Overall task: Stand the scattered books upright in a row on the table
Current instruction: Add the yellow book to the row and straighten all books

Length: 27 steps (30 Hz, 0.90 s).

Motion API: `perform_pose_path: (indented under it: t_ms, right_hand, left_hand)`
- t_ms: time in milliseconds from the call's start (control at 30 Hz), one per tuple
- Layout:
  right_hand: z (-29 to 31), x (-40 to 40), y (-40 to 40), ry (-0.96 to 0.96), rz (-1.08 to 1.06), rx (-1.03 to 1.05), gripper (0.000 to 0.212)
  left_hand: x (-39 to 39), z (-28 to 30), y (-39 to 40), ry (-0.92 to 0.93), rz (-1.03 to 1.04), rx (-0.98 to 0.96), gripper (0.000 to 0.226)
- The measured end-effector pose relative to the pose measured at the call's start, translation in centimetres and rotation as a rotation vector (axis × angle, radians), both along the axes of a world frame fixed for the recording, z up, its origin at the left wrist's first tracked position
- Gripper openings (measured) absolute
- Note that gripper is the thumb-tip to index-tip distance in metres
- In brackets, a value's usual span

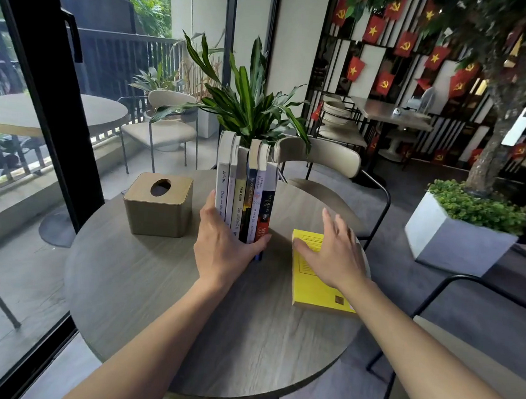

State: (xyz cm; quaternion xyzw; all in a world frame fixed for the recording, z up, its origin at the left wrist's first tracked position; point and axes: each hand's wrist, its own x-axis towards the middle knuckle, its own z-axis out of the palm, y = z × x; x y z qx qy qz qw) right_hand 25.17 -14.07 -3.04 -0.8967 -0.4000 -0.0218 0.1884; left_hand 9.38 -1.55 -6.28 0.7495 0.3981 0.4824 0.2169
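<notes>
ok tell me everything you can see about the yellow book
The yellow book is a thick paperback lying flat on the round wooden table, near its right edge and apart from the row of upright books. Its bright yellow cover faces up, with small dark print, a boxed block of text and a small square mark near the closer corner. The right hand is spread over its far half, palm down.

Yellow book [318,274]; tan tissue box [157,206]; grey woodgrain table [158,285]
</notes>
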Motion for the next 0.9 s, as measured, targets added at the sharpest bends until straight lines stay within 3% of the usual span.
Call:
perform_pose_path:
  t_ms: [167, 433, 500, 600, 900]
  right_hand:
    - [-1.7, 1.5, -1.0, 0.136, -0.198, -0.234, 0.121]
    - [-1.2, 3.7, 0.4, 0.336, -0.366, -0.219, 0.163]
    - [-1.7, 3.9, 0.3, 0.350, -0.350, -0.147, 0.151]
    - [-1.9, 3.7, -0.2, 0.367, -0.363, 0.001, 0.115]
    - [-3.6, 5.6, 0.8, 0.622, -0.386, 0.368, 0.032]
  left_hand:
    - [0.1, -0.4, 0.4, 0.027, 0.007, -0.054, 0.109]
    - [0.0, -0.3, 0.3, 0.033, 0.001, -0.049, 0.110]
    - [0.0, -0.3, 0.3, 0.034, 0.001, -0.054, 0.109]
    - [0.0, -0.3, 0.3, 0.035, 0.001, -0.055, 0.111]
    - [-0.4, -0.2, 0.5, 0.077, -0.008, -0.050, 0.108]
